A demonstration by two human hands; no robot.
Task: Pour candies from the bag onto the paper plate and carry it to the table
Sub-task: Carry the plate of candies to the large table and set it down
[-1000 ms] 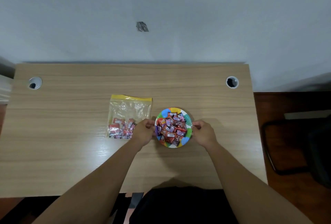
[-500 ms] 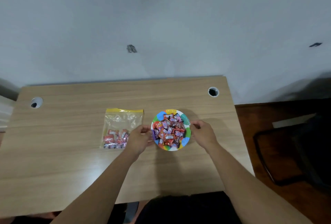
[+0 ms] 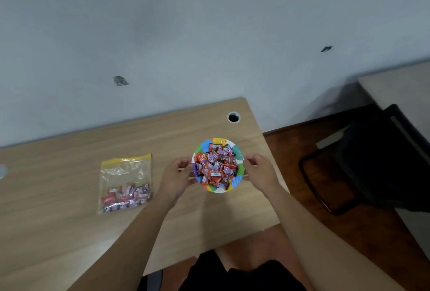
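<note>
left hand (image 3: 175, 175) grip is holding paper plate (image 3: 235, 183) at its left rim | right hand (image 3: 259, 172) grip is holding its right rim | candies (image 3: 216, 167) are heaping on plate over worktop (image 3: 69, 197) | bag (image 3: 125, 182) is lying flat left of plate

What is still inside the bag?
The bag lies flat on the desk, with a small heap of wrapped candies at its near end; the part toward the yellow zip looks empty. Any candies beneath that heap are covered.
</note>
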